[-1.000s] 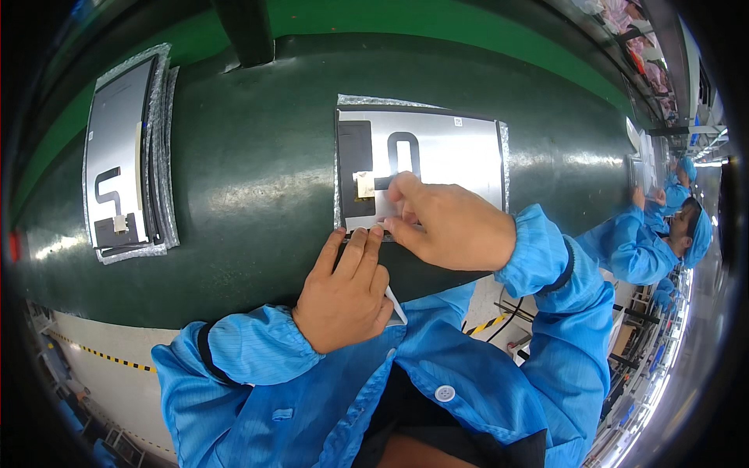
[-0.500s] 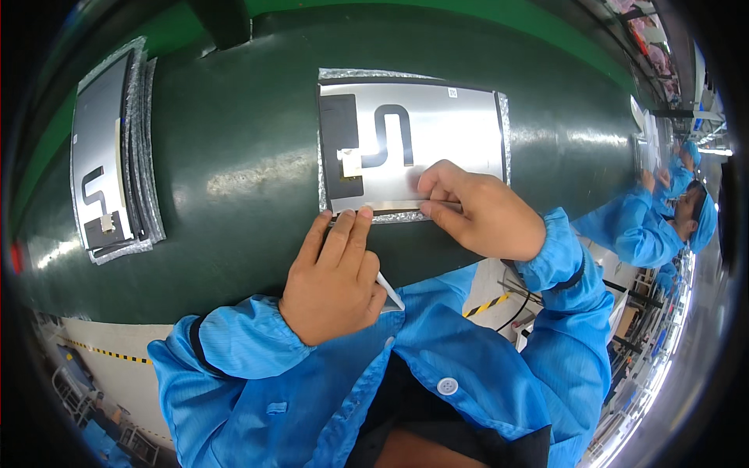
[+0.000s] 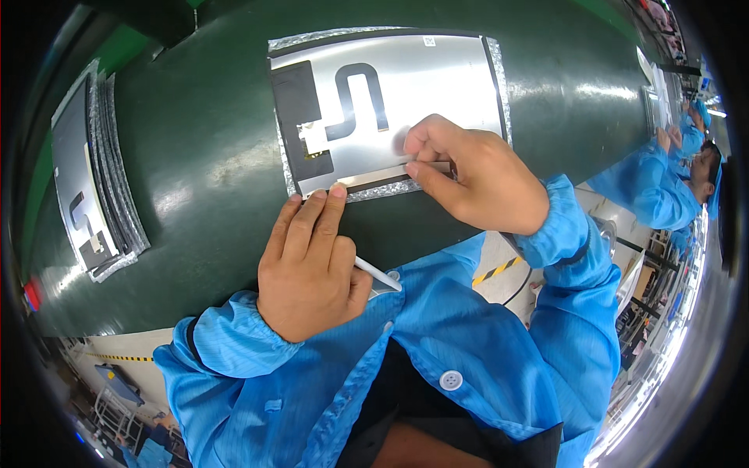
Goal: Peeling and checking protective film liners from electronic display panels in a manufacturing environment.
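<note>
At upper centre, the silver panel's (image 3: pixel 437 86) lower-edge strip (image 3: pixel 378 175) looks laid between the hands; its right end is hidden. Left hand (image 3: pixel 304 269): fingers extended, pressing; right hand (image 3: pixel 491 179): curled, grip unclear.

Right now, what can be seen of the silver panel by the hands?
The silver panel lies flat on crinkled wrap on the green table. It is rectangular, metallic-looking, with dark borders, a black block at its left end, a black curved strip and a small white label near its far edge. The left hand and right hand touch its near edge.
</note>
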`<state>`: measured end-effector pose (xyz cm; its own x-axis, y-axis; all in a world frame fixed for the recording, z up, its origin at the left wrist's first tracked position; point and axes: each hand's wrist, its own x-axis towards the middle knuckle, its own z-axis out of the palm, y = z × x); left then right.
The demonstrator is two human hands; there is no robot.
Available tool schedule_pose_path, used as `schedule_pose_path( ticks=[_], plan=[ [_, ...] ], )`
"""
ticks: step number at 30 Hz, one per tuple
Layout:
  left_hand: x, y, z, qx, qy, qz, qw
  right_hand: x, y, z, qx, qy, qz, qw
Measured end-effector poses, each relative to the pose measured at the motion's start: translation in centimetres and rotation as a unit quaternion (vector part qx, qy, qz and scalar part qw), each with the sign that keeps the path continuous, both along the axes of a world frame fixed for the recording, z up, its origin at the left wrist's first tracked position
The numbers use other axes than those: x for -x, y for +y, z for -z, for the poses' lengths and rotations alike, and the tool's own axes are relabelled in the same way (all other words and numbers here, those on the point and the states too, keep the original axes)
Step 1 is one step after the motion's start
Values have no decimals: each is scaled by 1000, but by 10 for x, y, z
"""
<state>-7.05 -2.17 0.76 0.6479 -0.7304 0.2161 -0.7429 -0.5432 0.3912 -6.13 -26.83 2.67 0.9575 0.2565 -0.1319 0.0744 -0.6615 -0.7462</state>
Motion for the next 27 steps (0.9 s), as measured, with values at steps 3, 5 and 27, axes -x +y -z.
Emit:
schedule_pose_path(
  ticks=[3, 5, 27],
  plan=[
    [0, 1, 0, 0, 1, 1, 1000, 0, 3, 1, 23, -5, 1, 1000],
    [0, 1, -1, -2, 6, 2, 1000, 0, 5, 3, 32, -18, 3, 999],
    [-1, 2, 2, -21, -21, 9, 1000, 5, 12, 13, 77, -104, 9, 992]
  ],
)
